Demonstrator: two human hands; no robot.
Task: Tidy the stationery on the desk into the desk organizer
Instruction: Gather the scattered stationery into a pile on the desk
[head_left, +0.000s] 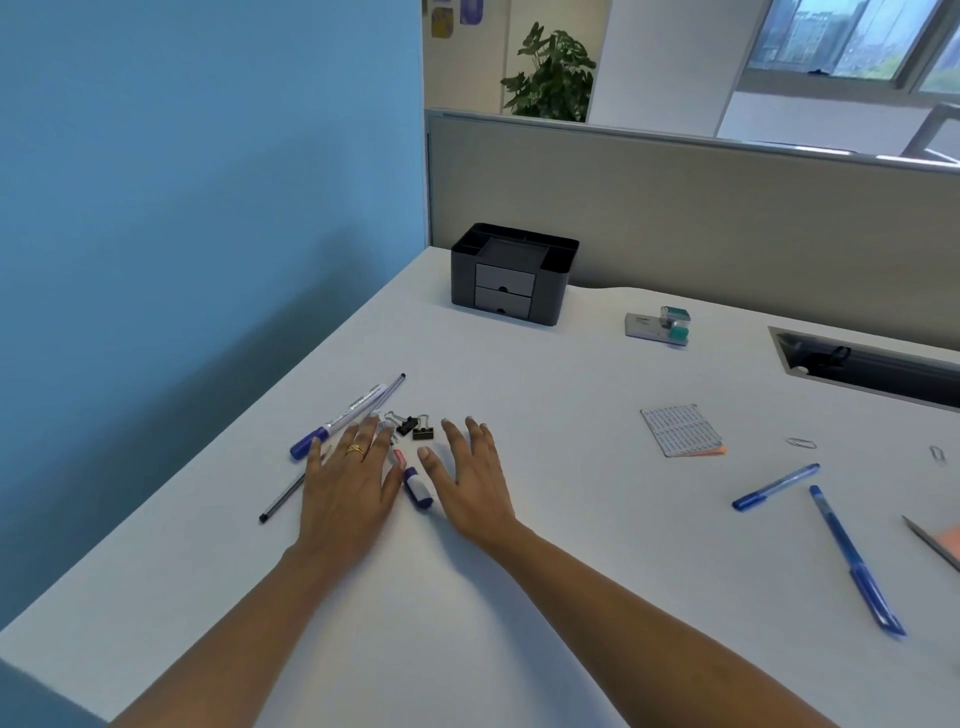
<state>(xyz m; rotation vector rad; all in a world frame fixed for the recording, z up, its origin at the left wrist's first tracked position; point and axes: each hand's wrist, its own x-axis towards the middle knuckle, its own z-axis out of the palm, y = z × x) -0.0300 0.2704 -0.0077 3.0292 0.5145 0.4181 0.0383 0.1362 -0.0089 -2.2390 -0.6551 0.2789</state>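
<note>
My left hand (348, 483) and right hand (467, 478) lie flat and open, holding nothing. The organizer (511, 275) looks empty. Pens (776, 487), clips (422, 433) and notes (675, 431) all wait on the surface (519, 597).

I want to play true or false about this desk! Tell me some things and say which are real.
1. Both hands are open with straight fingers. True: the left hand and the right hand grip nothing.
2. The organizer has its drawers pulled out. False: both drawers are pushed in.
3. Two blue pens lie to the right of the hands. True.
4. The binder clips are inside the organizer. False: they lie on the desk by the fingertips.
5. The left hand wears a ring. True.
</note>
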